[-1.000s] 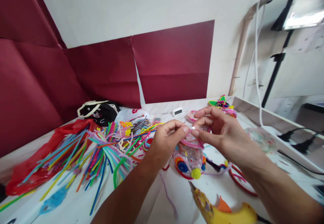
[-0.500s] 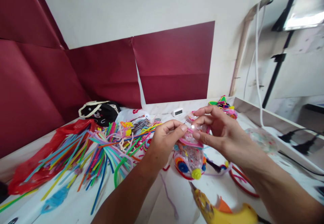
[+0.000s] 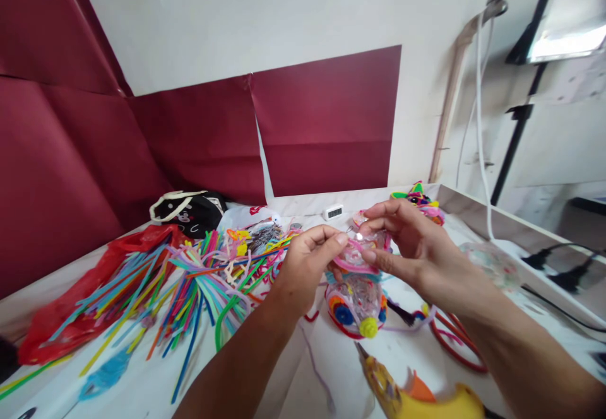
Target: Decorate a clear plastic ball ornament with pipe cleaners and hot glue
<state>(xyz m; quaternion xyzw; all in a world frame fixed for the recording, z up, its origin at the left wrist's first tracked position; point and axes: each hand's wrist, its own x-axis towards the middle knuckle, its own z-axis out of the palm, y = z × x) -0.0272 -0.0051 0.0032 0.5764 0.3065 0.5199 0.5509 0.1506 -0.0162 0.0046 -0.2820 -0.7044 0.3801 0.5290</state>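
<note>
A clear plastic ornament [image 3: 357,299] trimmed with pink, blue, red and yellow pipe-cleaner coils stands on the white table [image 3: 341,375] in front of me. Both hands are at its top. My left hand [image 3: 307,267] is closed in a pinch on the pink pipe cleaner [image 3: 353,261] that rings the top. My right hand [image 3: 407,242] also pinches that pink strand from the right, with its upper fingers stretched out. What the fingertips cover is hidden.
A big heap of coloured pipe cleaners [image 3: 175,286] lies on a red plastic bag [image 3: 57,324] at left. A yellow glue gun [image 3: 416,394] lies near the front edge. Red rings [image 3: 454,343], a black pouch [image 3: 189,211], a small white clock [image 3: 334,211] and another decorated piece [image 3: 419,198] surround the work.
Both hands have stayed on the pink strand and dropped slightly closer to the ornament's top. The view has tilted a little.
</note>
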